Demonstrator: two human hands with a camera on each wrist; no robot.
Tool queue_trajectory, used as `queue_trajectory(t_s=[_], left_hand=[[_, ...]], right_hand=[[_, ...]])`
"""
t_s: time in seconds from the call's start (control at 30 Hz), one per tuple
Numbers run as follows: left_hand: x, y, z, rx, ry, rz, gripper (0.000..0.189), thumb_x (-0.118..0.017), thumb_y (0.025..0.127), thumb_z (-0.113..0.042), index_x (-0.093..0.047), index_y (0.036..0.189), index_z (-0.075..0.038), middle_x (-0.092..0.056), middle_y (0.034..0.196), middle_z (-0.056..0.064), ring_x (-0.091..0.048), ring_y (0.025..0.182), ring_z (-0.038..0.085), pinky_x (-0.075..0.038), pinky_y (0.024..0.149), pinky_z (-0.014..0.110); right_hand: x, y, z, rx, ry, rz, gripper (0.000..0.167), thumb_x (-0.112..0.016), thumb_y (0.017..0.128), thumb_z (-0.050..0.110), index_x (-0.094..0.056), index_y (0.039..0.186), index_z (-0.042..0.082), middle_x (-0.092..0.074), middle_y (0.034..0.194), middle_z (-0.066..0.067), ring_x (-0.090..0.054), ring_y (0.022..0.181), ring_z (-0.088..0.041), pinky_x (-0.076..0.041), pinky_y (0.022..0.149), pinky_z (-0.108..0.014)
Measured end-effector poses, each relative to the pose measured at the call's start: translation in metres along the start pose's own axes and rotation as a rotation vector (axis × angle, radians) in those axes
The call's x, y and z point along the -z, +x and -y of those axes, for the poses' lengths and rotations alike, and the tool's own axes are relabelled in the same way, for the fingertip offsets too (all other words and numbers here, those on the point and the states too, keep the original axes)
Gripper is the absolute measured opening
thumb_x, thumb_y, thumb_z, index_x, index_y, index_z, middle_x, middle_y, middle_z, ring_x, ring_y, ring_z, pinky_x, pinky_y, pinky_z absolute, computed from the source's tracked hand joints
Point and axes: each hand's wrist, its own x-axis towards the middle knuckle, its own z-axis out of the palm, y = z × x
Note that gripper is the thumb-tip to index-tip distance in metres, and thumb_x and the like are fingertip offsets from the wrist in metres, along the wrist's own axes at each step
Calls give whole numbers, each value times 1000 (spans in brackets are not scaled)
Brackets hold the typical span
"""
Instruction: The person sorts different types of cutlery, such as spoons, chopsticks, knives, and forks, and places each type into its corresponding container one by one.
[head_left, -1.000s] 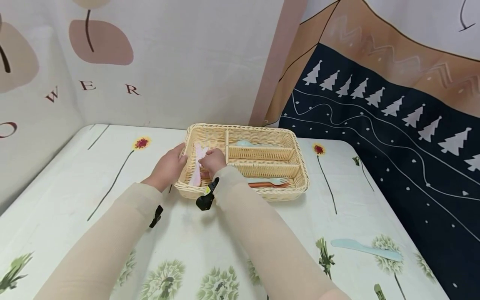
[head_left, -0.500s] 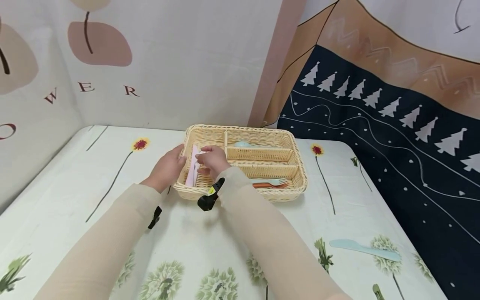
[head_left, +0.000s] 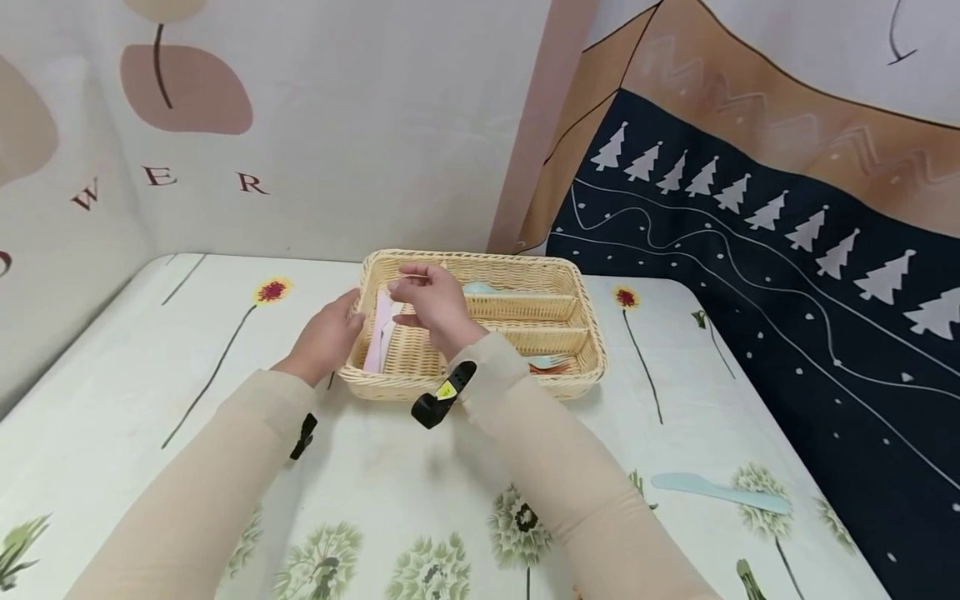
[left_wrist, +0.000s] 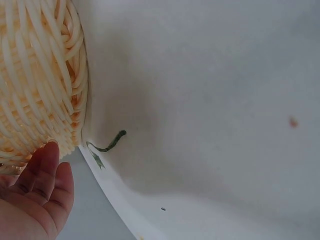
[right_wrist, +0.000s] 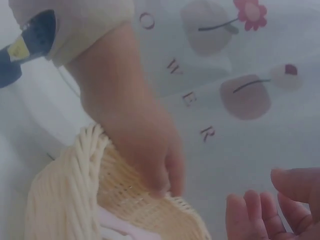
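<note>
A woven cutlery basket (head_left: 401, 387) with compartments stands toward the back of the table. My left hand (head_left: 321, 337) grips its left rim, thumb over the edge; in the left wrist view the fingers (left_wrist: 45, 172) lie against the woven outside wall. Above the left compartment is my right hand (head_left: 438, 304), fingers loosely bent and holding nothing, as the right wrist view also shows. Below it, a pink knife (head_left: 377, 337) and a paler, whitish one (head_left: 387, 337) lie side by side along the compartment's left wall. The right hand covers part of the divider behind.
A pale green fork (head_left: 546, 362) and brown-orange cutlery (head_left: 551, 369) lie in the front right compartment, partly behind the right sleeve. Light blue cutlery (head_left: 480, 287) is in the back compartment. A light blue knife (head_left: 720, 492) lies on the tablecloth at the right. Fabric walls stand behind.
The right hand has let go of the pale knife and lifted up and rightward. The two knives, formerly crossed, now lie side by side against the left wall. The left hand keeps its grip.
</note>
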Motion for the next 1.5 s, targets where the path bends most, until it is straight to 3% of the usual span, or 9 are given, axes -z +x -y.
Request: queue_trajectory(t_s=[0.33,0.7,1.1,1.37,1.5], left_hand=[[0,-1,-1,-10,0,1,56,-31,106,-21,-9,153,2,-22,154,28,-21,142,43,-22,115,56],[-1,1,5,-28,12,-26,57,-31,106,-21,-10,153,3,-22,154,29,-19,142,45,-21,115,57],[-2,0,1,-45,16,-27,56,-31,106,-20,-10,152,4,-23,153,29,-22,141,45,-22,115,56],[-1,-1,0,-40,27,-23,57,-31,106,-21,-10,152,5,-23,153,30,-21,141,45,-22,114,56],[-1,-1,0,-38,24,-21,57,-31,106,-21,-10,152,5,-22,154,29,-21,141,45,-22,114,56]], right_hand=[[17,-27,15,123,12,75,29,-66,91,5,-60,118,8,-60,95,-1,-63,86,-13,-60,68,-31],[41,-58,23,207,-90,133,34,-64,93,7,-56,125,8,-60,108,-7,-63,99,-18,-60,78,-34],[81,-82,14,270,-153,142,30,-63,93,4,-56,122,2,-61,109,-10,-61,97,-15,-59,79,-34],[105,-97,8,334,-231,141,28,-64,91,2,-58,118,0,-60,109,-19,-59,91,-16,-57,73,-26],[116,-102,3,372,-277,143,27,-65,90,0,-59,116,-1,-60,108,-20,-58,90,-17,-58,75,-30]])
